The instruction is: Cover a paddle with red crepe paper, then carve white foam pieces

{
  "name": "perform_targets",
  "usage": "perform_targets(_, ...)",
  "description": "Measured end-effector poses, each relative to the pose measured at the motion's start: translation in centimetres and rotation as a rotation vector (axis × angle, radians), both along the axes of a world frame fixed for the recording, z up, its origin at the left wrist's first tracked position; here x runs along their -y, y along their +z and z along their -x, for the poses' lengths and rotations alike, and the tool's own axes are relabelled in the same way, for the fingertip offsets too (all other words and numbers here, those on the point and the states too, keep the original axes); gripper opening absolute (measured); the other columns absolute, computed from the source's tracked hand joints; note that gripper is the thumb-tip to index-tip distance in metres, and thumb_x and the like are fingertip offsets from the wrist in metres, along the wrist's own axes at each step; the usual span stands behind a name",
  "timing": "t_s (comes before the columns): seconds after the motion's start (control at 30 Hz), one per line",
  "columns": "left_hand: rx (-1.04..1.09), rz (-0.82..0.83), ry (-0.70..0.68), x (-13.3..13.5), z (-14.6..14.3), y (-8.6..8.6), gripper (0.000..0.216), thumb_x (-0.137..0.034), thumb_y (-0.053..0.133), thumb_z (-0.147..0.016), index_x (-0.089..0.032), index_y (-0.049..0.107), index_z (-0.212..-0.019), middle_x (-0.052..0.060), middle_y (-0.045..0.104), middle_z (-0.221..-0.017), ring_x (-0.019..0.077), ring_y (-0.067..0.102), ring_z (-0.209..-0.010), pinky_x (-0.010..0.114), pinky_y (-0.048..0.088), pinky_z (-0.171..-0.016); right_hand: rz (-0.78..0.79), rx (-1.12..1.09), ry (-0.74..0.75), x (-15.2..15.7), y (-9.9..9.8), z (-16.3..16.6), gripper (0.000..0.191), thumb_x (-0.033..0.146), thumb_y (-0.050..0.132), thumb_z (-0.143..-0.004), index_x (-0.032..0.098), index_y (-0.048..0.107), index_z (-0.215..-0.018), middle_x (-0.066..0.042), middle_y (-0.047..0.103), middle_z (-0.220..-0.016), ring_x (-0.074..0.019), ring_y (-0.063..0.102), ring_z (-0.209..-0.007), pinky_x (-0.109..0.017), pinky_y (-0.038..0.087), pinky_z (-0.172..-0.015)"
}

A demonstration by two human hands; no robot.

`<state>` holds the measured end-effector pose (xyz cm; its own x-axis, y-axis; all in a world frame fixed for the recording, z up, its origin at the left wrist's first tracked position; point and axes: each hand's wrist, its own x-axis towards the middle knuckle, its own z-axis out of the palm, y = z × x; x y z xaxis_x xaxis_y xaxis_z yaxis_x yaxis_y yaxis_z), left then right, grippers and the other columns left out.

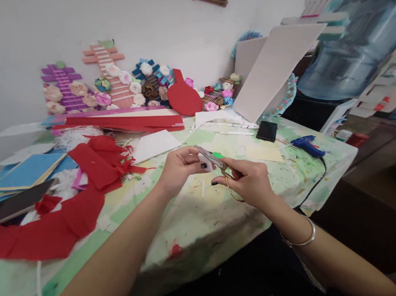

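Observation:
Over the middle of the table, my left hand (pixel 182 167) pinches a small white piece (pixel 206 162) that looks like paper or foam; its exact shape is partly hidden by the fingers. My right hand (pixel 247 177) is closed around the handles of a pair of scissors (pixel 218 161) with gold-coloured finger loops. The scissor blades point up and left and lie against the white piece. A bit of bright green (pixel 218 155) shows just behind the blades. On the tablecloth below lies a thin white strip (pixel 202 188).
Red crepe paper (pixel 75 215) and blue sheets (pixel 29 171) cover the left side. A blue glue gun (pixel 308 146) with a cord and a black phone (pixel 267 131) lie at right. Paper-flower crafts (pixel 114 78) and a red paddle-shaped cutout (pixel 184 98) lean against the wall.

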<state>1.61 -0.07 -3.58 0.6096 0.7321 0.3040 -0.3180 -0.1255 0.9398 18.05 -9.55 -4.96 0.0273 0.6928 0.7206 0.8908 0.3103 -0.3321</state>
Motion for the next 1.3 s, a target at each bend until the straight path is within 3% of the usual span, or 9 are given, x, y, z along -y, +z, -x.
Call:
perform_targets(0.27,-0.021,0.011,0.003,0.1,0.0,0.1,0.022,-0.02,0.076,-0.061,-0.014,0.062,-0.077,0.007,0.072,-0.075,0.0206,0.069,-0.072,0.034,0.055,-0.071,0.008,-0.014,-0.041,0.0,-0.2,-0.4,0.051,0.055,0.069,-0.067,0.016,0.072,-0.1,0.002,0.055,-0.053,-0.0088,0.042,-0.047,-0.022,0.036,-0.051)
perform_targets(0.5,0.049,0.115,0.013,-0.4,0.0,-0.3,0.031,-0.026,0.078,-0.06,-0.014,0.061,-0.083,0.006,0.072,-0.076,0.0223,0.07,-0.073,0.039,0.056,-0.074,-0.009,-0.217,-0.075,0.2,-0.3,-1.1,0.046,0.055,0.068,-0.067,0.016,0.071,-0.092,0.005,0.042,-0.047,-0.0084,0.035,-0.045,-0.022,0.033,-0.048)
perform_targets(0.83,0.1,0.288,0.07,0.0,-0.2,0.4,0.032,-0.021,0.078,-0.058,-0.012,0.056,-0.079,0.008,0.072,-0.073,0.0238,0.07,-0.073,0.043,0.054,-0.08,0.181,-0.32,-0.105,0.9,-0.9,-0.2,0.033,0.05,0.066,-0.07,0.017,0.066,-0.074,0.006,0.04,-0.046,-0.0081,0.034,-0.046,-0.022,0.029,-0.047)
perform_targets(1.07,0.037,0.289,0.149,-0.3,-0.3,0.2,0.029,-0.021,0.077,-0.059,-0.013,0.053,-0.073,0.006,0.07,-0.07,0.0211,0.069,-0.07,0.038,0.056,-0.073,0.228,-0.381,-0.051,1.0,-1.8,0.6,0.032,0.05,0.062,-0.073,0.018,0.065,-0.069,0.004,0.043,-0.047,-0.01,0.035,-0.048,-0.024,0.03,-0.046)
perform_targets(1.3,-0.05,0.236,0.232,-1.2,0.0,-0.4,0.028,-0.022,0.077,-0.057,-0.014,0.056,-0.073,0.003,0.068,-0.065,0.0141,0.066,-0.061,0.027,0.055,-0.063,0.289,-0.415,-0.124,0.5,-1.9,0.0,0.027,0.043,0.066,-0.069,0.018,0.065,-0.078,0.005,0.046,-0.046,-0.0099,0.04,-0.044,-0.023,0.031,-0.046)
